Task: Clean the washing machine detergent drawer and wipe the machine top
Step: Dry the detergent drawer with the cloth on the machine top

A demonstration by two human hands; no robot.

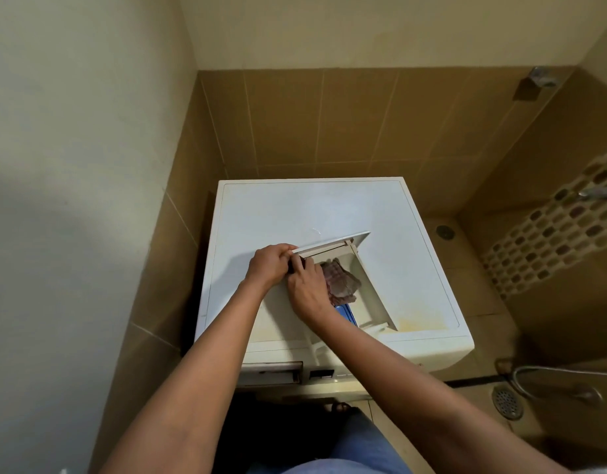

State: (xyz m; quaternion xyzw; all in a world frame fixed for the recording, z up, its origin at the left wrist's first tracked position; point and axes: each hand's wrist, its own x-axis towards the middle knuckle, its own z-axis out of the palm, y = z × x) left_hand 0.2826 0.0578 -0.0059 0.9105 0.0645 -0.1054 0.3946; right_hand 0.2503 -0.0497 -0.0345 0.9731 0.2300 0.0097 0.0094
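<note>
On top of the washing machine [278, 213], the detergent drawer [370, 289] lies pulled out and turned at an angle, its long front panel raised toward the back wall. At the drawer's left end, the left hand's fingers [288, 249] curl over the edge of that front panel and clamp it, thumb underneath. Just beside them, inside the drawer, the right hand's fingers [307, 266] bend down around a brownish, ribbed cloth [341, 280] and grasp it against the drawer's floor; most of the cloth bunches out from under the palm toward the drawer's right wall.

The drawer is off-white and looks yellowed, with a blue insert [346, 313] showing at its near end, partly under the right wrist. Near the drawer's near-right corner, a yellowish stain [422, 325] marks the lid.

The left hand [269, 266] sits knuckles up, and the right hand [309, 289] crosses close against it, back of the hand upward. Both bare forearms reach forward from the bottom of the view and converge on the drawer. Below the drawer, on the front face, the drawer's slot [271, 372] stands open.
</note>
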